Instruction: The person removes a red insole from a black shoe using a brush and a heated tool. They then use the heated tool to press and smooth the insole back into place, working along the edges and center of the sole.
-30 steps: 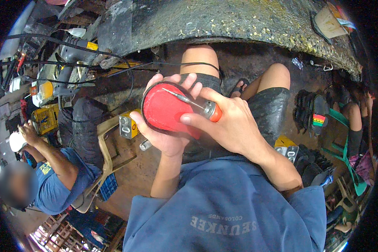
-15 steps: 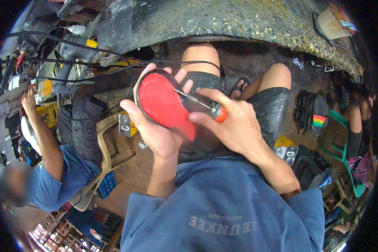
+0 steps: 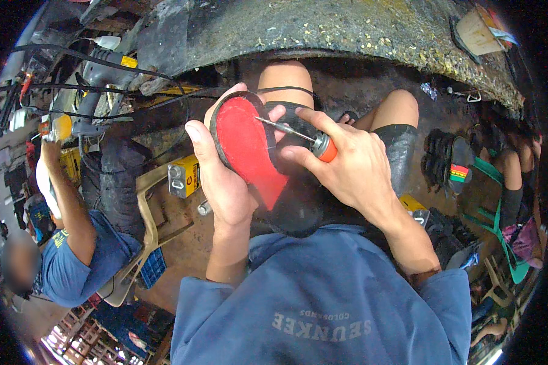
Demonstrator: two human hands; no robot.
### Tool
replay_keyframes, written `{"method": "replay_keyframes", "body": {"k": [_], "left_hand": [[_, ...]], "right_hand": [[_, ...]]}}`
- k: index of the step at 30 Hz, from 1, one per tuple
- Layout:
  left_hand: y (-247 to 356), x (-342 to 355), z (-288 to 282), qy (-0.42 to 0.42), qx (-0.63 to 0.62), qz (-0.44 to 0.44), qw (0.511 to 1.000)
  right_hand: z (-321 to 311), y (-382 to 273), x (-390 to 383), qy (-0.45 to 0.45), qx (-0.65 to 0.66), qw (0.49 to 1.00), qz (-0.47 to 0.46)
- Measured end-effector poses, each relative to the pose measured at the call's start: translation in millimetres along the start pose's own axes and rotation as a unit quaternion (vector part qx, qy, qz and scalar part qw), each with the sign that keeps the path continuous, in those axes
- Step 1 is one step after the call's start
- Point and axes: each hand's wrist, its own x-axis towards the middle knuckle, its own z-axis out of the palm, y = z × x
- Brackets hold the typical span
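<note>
A shoe sole with a red face and a dark rim lies in my left hand, its red side turned up. My thumb presses its left edge, and other fingers show past the far rim. In my right hand is an awl with an orange handle and a thin metal shaft. Its tip is over the red face near the right rim; whether it touches cannot be told. A loose pointed flap of red material hangs at the sole's near end, above my lap.
A worn, speckled bench spans the far side. Black cables cross from the left, near a heat gun. A yellow tin stands by a beige chair. Left sits a co-worker in blue; black sandals lie right.
My left hand has turned the sole a little, its near flap shifting down. The awl tip has moved slightly up along the red face. The co-worker's raised arm has shifted a little.
</note>
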Motion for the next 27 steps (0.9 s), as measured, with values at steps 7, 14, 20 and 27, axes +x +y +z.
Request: {"method": "replay_keyframes", "body": {"k": [7, 14, 20, 27], "left_hand": [[-3, 2, 0, 0.017, -0.008, 0.01, 1.0], [-8, 1, 3, 0.036, -0.029, 0.035, 0.998], [-15, -3, 6, 0.028, -0.057, 0.058, 0.996], [-24, -3, 5, 0.028, -0.058, 0.107, 0.992]], "right_hand": [[6, 0, -5, -0.018, 0.007, 1.0, 0.02], [7, -3, -10, -0.04, 0.054, 0.997, 0.04], [9, -7, -11, -0.016, 0.09, 0.995, 0.037], [5, -15, -15, -0.081, 0.14, 0.981, 0.103]]}}
